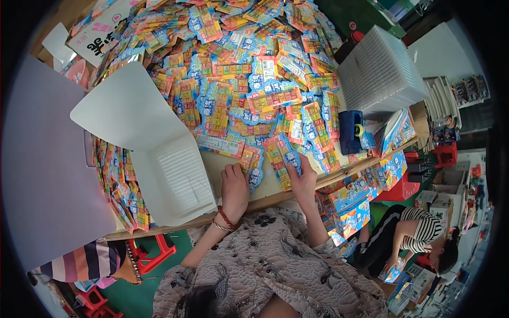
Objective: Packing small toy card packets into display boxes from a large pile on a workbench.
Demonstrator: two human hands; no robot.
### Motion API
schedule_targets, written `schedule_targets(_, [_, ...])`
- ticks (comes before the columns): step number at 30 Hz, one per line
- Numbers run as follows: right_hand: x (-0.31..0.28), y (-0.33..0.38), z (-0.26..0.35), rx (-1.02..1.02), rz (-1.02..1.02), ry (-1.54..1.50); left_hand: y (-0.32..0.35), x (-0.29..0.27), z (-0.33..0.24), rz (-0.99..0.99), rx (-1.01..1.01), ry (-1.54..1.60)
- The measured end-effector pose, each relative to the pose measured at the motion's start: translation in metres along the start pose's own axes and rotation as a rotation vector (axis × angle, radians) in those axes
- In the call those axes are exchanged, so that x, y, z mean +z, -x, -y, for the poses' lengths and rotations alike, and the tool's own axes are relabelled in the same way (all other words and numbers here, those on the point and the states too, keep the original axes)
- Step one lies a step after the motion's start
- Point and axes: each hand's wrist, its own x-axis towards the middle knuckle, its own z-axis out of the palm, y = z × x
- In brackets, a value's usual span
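Observation:
A big heap of flat, colourful candy packets [214, 108] with blue scalloped ends covers the table before me. At the near edge my right hand [303, 183] is closed on the side of one packet [278, 153], which stands tilted over the bare tabletop. My left hand [234, 185] is beside it, fingers curled at the lower edge of another packet [252, 161]; part of the grip is hidden. To its left lies an open white plastic tray box [169, 175] with a ribbed floor and raised flap.
A stack of clear plastic trays [379, 69] and a blue tape dispenser [350, 132] stand at the right. Packed display boxes [350, 206] are below the table edge. A person in a striped top [419, 228] crouches at lower right. Red stools [154, 254] stand lower left.

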Motion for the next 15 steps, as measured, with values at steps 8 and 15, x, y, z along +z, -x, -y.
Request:
schedule_targets(8, [-0.049, -0.020, -0.027, 0.037, 0.046, -0.057, 0.016, -0.011, -0.053, 0.109, 0.240, 0.415])
schedule_targets(15, [-0.125, -0.030, -0.008, 0.064, 0.019, 0.066, 0.025, 0.012, -0.093, 1.420, -0.512, 1.409])
